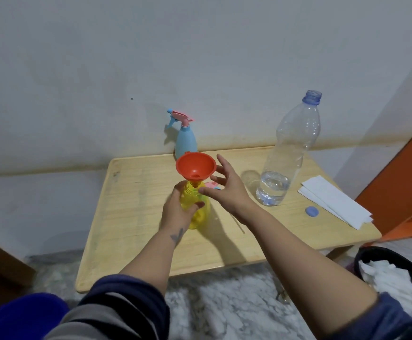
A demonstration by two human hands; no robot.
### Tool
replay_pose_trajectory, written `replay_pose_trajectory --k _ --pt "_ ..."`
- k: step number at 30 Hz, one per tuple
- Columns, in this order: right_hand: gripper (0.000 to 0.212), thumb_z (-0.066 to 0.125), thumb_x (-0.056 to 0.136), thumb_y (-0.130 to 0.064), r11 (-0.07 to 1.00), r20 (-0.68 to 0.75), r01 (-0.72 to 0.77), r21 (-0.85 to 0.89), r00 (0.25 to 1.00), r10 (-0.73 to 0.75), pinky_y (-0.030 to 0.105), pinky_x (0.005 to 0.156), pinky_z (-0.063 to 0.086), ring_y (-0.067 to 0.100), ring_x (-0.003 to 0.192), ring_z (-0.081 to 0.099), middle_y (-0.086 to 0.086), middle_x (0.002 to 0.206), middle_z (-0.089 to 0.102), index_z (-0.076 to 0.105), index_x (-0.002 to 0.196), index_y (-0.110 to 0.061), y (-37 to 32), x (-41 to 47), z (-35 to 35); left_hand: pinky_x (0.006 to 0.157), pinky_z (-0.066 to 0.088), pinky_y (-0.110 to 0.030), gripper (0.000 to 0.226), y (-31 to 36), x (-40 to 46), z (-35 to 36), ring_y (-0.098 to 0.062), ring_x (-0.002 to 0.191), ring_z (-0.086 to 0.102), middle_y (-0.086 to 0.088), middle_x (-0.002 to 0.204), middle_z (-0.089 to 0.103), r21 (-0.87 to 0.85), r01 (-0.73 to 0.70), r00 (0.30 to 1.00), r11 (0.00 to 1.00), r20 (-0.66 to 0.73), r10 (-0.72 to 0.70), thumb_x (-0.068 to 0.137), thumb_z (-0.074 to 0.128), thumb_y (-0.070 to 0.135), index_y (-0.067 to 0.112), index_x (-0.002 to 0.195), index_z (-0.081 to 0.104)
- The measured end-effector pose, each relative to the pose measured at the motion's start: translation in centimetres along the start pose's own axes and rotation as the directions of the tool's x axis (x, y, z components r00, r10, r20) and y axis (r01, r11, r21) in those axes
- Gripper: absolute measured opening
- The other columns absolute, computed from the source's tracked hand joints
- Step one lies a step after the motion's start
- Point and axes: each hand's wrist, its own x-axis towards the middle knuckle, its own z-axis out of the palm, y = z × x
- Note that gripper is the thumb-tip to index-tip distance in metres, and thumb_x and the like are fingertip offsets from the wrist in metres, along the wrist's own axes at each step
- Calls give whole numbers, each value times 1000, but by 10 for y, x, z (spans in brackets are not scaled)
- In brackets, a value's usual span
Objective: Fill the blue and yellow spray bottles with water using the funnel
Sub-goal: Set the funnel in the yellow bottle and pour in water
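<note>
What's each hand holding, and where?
Left hand grips the yellow bottle around its upper body. Right hand is open beside the funnel, holding nothing.

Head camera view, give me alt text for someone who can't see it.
A left hand grips a yellow bottle with a red funnel in its neck; the open right hand is beside it. Behind stand a blue bottle and uncapped water bottle.

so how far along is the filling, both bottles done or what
Partly. The blue spray bottle stands capped at the back, apparently finished, though its fill can't be seen. The red funnel sits in the open yellow spray bottle, gripped by the left hand; the right hand is open beside it. Left: pour from the water bottle and refit the sprayer.
</note>
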Motion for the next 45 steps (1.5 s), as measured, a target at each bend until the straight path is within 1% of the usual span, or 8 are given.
replay_pose_trajectory --k 3,6,11,18,23,28,34,45 --pt "77 72 82 -13 995 -222 8 -103 975 -31 30 94 46 14 116 50 2 138 46 30 146 -24 17 -6 -24 91 48 -35 59 10 1 12 -16 109 55 6 117 59 -7 -13 1000 1000 21 13 76 80 26 40 120 44" --pt "62 66 82 -10 972 -472 15 -233 873 -127 40 102 43 18 112 50 4 128 47 40 137 -17 35 -9 -60 87 43 -29 54 21 -2 26 -13 105 53 11 110 57 -24 -28 999 999 46 30 78 78 20 41 112 42" --pt "73 71 79 -20 954 -669 -114 -276 736 -106 24 98 28 28 130 35 11 141 35 33 141 -11 52 0 -120 89 43 -31 59 25 -10 44 -17 112 53 5 121 58 -16 14 998 1000 57 -13 79 78 21 32 126 45" --pt "112 86 65 -37 994 -425 -53 -95 905 8 39 116 29 16 142 27 -1 155 23 13 150 -26 65 33 -157 82 38 -26 56 30 -19 54 -14 103 51 7 112 55 -39 51 998 998 24 -50 83 74 19 33 127 42" --pt "116 87 60 -42 995 -417 50 -89 905 -83 41 113 34 11 140 32 -8 154 27 7 144 -47 75 49 -153 83 37 -25 60 31 -19 58 -12 106 50 9 114 54 -26 74 997 997 15 -74 84 72 18 30 134 40" --pt "106 82 70 -36 974 -419 125 -188 887 -195 39 98 47 16 113 51 -2 127 42 9 146 -46 74 56 -156 87 37 -26 64 32 -22 61 -9 108 47 9 117 53 5 72 997 997 -4 -72 86 70 19 27 140 38" --pt "103 78 73 -39 903 -230 176 -391 932 -281 33 93 48 15 104 54 2 128 47 10 149 -42 65 49 -167 88 37 -26 65 35 -22 61 -11 111 47 10 118 51 23 75 997 997 -10 -75 87 69 21 28 141 36" --pt "101 80 66 -41 735 227 246 -632 965 -127 32 92 47 17 98 55 10 128 48 16 144 -48 22 35 -203 92 36 -26 60 42 -26 59 -11 111 46 11 116 50 80 75 997 994 3 -75 89 67 17 25 140 36"
